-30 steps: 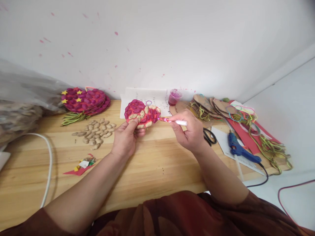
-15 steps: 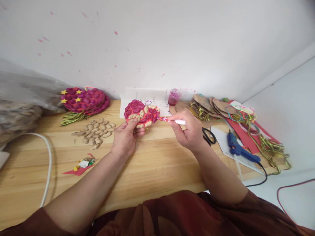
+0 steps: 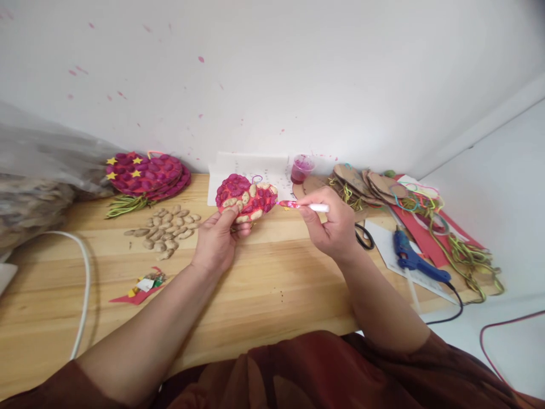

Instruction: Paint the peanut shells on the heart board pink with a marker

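Note:
My left hand (image 3: 219, 233) is closed on the near edge of a red, rounded craft piece (image 3: 246, 199) covered in peanuts. Many of its peanuts are painted magenta, while others, mainly on the front and upper right, are bare tan. Between the fingertips of my right hand (image 3: 330, 224) is a paintbrush (image 3: 317, 208) with a white handle end and a pink-stained front. Its tip points left at the piece's right edge; whether it touches cannot be made out. A plastic cup of magenta paint (image 3: 302, 169) stands behind my right hand.
Loose peanuts (image 3: 164, 230) lie left of my left hand. Finished magenta pieces with yellow stars (image 3: 145, 175) are stacked behind them. To the right are scissors (image 3: 365, 236), a blue glue gun (image 3: 415, 258), cardboard shapes (image 3: 355, 179) and green cord (image 3: 464, 253). A white cable (image 3: 85, 284) arches at left.
My right hand has drawn the paintbrush slightly to the right, away from the middle of the piece's right edge. The left hand and the craft piece have hardly moved.

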The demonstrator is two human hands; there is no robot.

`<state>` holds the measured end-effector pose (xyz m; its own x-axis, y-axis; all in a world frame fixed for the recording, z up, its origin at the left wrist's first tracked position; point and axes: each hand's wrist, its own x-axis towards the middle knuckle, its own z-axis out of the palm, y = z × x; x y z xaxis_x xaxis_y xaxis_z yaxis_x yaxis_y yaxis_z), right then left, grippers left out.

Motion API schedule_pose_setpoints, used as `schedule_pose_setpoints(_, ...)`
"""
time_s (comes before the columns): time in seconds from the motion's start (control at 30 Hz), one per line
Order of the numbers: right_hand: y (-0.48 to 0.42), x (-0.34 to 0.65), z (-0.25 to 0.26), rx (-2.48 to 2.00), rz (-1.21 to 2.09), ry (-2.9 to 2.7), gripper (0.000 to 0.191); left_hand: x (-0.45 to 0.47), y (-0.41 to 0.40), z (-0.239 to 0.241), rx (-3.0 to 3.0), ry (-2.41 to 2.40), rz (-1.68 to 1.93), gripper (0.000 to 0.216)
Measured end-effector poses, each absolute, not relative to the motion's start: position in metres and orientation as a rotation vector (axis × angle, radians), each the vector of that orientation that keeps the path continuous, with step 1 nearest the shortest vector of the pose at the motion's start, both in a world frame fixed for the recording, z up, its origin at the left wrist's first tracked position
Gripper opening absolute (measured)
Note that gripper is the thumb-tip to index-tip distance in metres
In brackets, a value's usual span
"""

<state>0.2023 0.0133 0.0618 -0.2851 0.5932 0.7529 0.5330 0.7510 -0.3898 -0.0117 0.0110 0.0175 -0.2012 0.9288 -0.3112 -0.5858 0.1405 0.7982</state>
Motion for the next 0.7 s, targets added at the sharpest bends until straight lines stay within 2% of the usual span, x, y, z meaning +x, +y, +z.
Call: schedule_pose_setpoints(0.7, 0.0162, 0.2078, 0.0586, -0.831, 0.130, -1.865, 0.007, -0.0138, 0.0127, 0.0136, 0.356, 0.957, 1.432, 0.012)
